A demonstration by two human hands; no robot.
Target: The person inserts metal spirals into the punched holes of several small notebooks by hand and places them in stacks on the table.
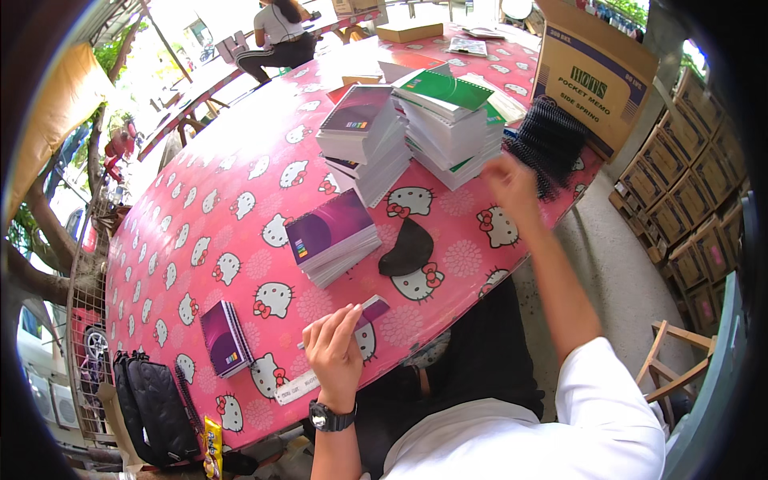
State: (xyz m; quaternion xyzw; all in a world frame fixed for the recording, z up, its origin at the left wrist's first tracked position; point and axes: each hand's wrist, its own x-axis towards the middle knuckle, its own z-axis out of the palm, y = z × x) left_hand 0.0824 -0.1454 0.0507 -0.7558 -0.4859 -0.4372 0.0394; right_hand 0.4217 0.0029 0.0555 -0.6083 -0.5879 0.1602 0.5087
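My left hand [334, 356], with a black watch at its wrist, is closed around a small purple notepad [374, 308] just above the table's near edge. Most of that pad lies hidden under the fingers. Farther off, my right hand [510, 186] is blurred beside a heap of black spiral binding coils [546, 144]; whether it holds a coil cannot be made out. A stack of purple-covered notepads [334, 230] sits in the middle, and a few bound pads [226, 340] lie at the left. A curved black piece [406, 248] rests between my hands.
Tall piles of purple-topped pads [362, 132] and green-topped pads [448, 120] stand farther back on the pink cartoon-print tablecloth [240, 172]. Near the left edge are a black bag [158, 408] and a yellow packet [213, 448]. Large cartons [588, 84] rise at the right.
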